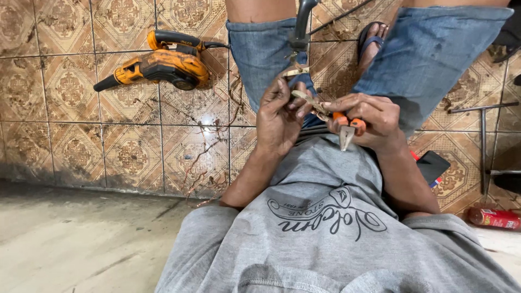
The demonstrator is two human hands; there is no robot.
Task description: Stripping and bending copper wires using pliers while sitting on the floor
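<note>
Right hand [369, 116] grips orange pliers [347, 127]; left hand [279, 116] pinches wire [306, 99].

Bare tiled floor [125, 146] leftward, orange power tool [160, 66] beyond; knees flanking.

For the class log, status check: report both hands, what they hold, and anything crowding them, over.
Left hand pinching a thin cable end. Right hand gripping orange-handled pliers at that cable. Knees in denim shorts close on both sides; orange power tool lies apart on the tiles.

the pliers [347, 126] handles hide inside the right hand [374, 119]; the red can [495, 218] is blurred.
</note>
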